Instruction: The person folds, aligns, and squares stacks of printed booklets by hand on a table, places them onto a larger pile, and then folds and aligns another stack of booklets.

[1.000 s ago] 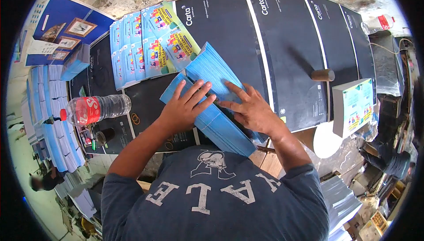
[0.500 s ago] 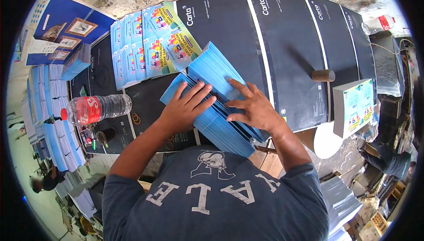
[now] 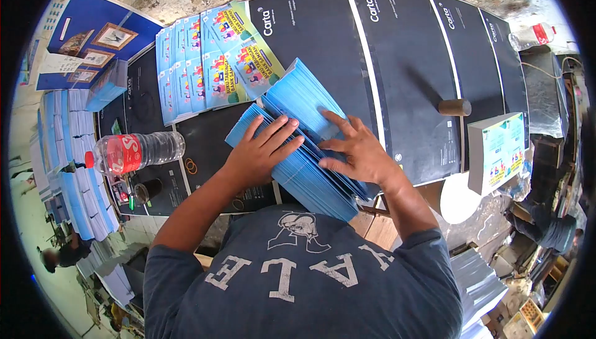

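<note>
- Two rows of blue booklets (image 3: pixel 318 184), side by side, at near edge of the black table (image 3: pixel 323 41).
- Your L hand (image 3: pixel 257 153): fingers spread, resting across the L row (image 3: pixel 310 177).
- Your R hand (image 3: pixel 360 159): fingers spread, fingertips touching the R row (image 3: pixel 299 90).
- Red-labelled bottle (image 3: pixel 139 153): L of your L hand, apart.

My right hand (image 3: pixel 359 153) is edging slightly to the right, its fingers spreading wider than a second ago and its thumb coming out into clear view, pointing toward the left. Beneath my fingers, the upper block of thin, blue-edged paper booklets (image 3: pixel 299 94) is shifting a little rightward. Along the inner side of the lower block of blue-edged paper booklets (image 3: pixel 313 189), edges are loosening and fanning apart, dark slits now showing between them.
</note>
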The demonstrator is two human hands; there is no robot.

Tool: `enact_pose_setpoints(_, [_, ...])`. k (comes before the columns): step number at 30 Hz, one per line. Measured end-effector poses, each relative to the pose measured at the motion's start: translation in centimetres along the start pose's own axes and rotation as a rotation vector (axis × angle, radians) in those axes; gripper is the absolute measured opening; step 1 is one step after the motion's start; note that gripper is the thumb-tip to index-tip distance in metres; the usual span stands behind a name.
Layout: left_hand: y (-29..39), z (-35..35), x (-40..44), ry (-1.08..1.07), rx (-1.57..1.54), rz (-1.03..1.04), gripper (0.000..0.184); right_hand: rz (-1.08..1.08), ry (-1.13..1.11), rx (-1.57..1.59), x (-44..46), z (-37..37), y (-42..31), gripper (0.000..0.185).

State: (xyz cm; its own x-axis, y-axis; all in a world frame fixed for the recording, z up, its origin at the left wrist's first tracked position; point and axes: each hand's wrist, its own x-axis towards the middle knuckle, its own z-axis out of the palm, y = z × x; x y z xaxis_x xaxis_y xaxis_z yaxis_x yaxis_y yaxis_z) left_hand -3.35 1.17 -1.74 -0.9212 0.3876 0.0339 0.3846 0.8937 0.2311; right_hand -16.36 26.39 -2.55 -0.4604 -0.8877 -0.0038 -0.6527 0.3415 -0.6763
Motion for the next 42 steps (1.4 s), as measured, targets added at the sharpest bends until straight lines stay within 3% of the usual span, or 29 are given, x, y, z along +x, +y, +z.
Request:
enact_pose_setpoints(5, [-0.1, 0.3, 0.0, 0.005, 0.016, 0.007, 0.055, -0.014, -0.003, -0.009, 0.0, 0.1, 0.2, 0.037])
enact_pose_setpoints(7, [-0.4, 0.8, -0.1, 0.032, 0.018, 0.035, 0.068, -0.021, 0.006, 0.012, 0.0, 0.6, 0.4, 0.038])
enact_pose_setpoints(10, [-0.5, 1.3, -0.6, 0.105, 0.039, 0.036, 0.065, -0.033, 0.101, 0.014, -0.2, 1.1, 0.3, 0.039])
enact_pose_setpoints(12, [-0.5, 1.3, -0.5, 0.083, 0.040, 0.037, 0.065, -0.061, -0.027, -0.104, -0.3, 0.5, -0.1, 0.035])
enact_pose_setpoints(16, [-0.3, 0.8, -0.3, 0.039, 0.017, 0.032, 0.067, -0.028, -0.025, -0.055, -0.2, -0.3, -1.0, 0.029])
enact_pose_setpoints(25, [-0.3, 0.4, 0.1, 0.014, -0.010, 0.034, 0.075, -0.044, 0.021, -0.067, -0.1, 0.3, -0.3, 0.045])
enact_pose_setpoints(37, [-0.3, 0.4, 0.4, 0.016, -0.019, 0.039, 0.071, -0.044, -0.006, 0.010, -0.1, 0.1, -0.1, 0.049])
enact_pose_setpoints(40, [-0.4, 0.6, 0.3, 0.022, 0.006, 0.048, 0.069, -0.035, -0.026, 0.015, -0.1, 0.2, 0.0, 0.044])
enact_pose_setpoints(42, [-0.5, 0.6, 0.2, 0.033, 0.005, 0.044, 0.067, -0.023, 0.078, 0.007, -0.2, 1.0, 0.2, 0.038])
